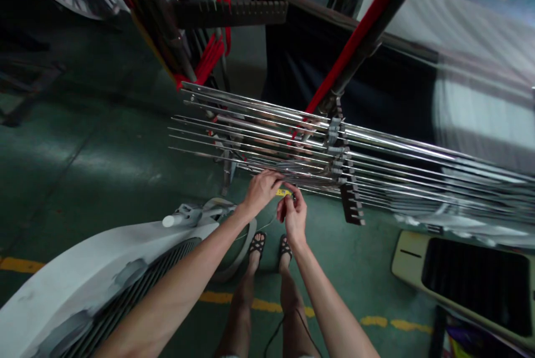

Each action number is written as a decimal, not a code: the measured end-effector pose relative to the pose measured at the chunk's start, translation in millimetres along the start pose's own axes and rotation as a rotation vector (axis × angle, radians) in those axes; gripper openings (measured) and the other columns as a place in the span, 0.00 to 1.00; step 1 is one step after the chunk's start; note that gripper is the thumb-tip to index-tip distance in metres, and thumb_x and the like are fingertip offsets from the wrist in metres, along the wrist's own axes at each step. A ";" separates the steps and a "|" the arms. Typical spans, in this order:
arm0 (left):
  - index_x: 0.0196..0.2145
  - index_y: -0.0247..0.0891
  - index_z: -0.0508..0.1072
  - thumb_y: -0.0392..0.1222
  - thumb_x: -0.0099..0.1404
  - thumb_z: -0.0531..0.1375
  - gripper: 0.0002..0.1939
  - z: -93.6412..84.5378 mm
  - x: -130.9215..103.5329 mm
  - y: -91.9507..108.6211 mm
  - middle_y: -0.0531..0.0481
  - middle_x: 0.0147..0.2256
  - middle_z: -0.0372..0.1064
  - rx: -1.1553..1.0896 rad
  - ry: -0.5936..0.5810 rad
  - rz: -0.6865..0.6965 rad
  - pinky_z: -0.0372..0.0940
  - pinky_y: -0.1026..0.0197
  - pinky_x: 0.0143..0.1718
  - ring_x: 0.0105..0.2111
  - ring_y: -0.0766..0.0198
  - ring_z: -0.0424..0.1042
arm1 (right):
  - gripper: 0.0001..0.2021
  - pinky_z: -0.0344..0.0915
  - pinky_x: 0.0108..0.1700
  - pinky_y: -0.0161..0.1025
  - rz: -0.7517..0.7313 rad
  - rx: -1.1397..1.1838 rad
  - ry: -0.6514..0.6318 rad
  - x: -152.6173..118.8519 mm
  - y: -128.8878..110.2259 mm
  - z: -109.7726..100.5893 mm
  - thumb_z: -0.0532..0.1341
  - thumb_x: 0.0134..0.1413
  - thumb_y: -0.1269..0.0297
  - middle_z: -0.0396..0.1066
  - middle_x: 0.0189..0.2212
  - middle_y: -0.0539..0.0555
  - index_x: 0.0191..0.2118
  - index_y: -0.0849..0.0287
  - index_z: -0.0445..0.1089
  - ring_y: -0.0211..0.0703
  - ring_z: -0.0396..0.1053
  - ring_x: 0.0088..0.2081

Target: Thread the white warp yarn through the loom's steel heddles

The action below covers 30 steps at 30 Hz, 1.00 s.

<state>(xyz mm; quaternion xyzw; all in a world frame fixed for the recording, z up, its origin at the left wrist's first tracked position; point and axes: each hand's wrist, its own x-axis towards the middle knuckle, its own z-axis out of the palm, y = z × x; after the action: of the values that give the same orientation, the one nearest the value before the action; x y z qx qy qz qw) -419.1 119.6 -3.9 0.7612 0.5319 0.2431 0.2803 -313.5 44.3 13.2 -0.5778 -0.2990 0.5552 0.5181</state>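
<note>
Many thin shiny metal rods (259, 107) lie side by side across a frame, resting in a dark notched bracket (351, 202). At the lower edge of the rods is my left hand (263, 189), its fingers bent together around something I cannot make out. My right hand (292, 210) is just right of it and slightly lower, with the index finger reaching up toward the rods and the other fingers curled. What the right hand holds, if anything, is too small to tell.
A red-wrapped pole (359, 40) rises behind the rods, and a second notched bar (234, 14) sits at the upper left. A large white machine (104, 257) stands lower left. At the lower right is a beige case (412, 263) with a dark panel.
</note>
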 end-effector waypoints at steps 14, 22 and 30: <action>0.46 0.38 0.72 0.46 0.70 0.49 0.16 -27.8 9.3 -9.6 0.52 0.38 0.77 -0.219 -0.188 -0.055 0.65 0.63 0.45 0.43 0.62 0.74 | 0.17 0.51 0.14 0.26 0.042 0.052 0.081 -23.5 22.0 -11.9 0.55 0.58 0.53 0.63 0.16 0.42 0.47 0.59 0.63 0.29 0.55 0.12; 0.42 0.34 0.72 0.40 0.71 0.45 0.17 -12.1 -12.8 16.7 0.41 0.44 0.69 0.219 -0.049 0.032 0.64 0.58 0.47 0.46 0.56 0.69 | 0.15 0.51 0.13 0.26 0.005 0.055 0.125 -17.3 11.2 -16.7 0.55 0.57 0.56 0.66 0.23 0.43 0.47 0.57 0.62 0.28 0.57 0.13; 0.58 0.33 0.57 0.29 0.63 0.50 0.25 28.4 -23.8 71.1 0.34 0.52 0.60 0.186 -0.123 -0.036 0.68 0.56 0.41 0.49 0.49 0.66 | 0.14 0.50 0.14 0.27 0.008 0.034 0.250 -19.1 7.6 -28.1 0.55 0.55 0.61 0.55 0.15 0.39 0.47 0.59 0.64 0.29 0.50 0.13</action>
<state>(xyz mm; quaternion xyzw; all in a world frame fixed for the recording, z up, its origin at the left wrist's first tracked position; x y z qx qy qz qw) -359.7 72.6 22.6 0.7878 0.5475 0.1405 0.2447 -292.4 17.0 8.2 -0.6348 -0.2202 0.4860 0.5589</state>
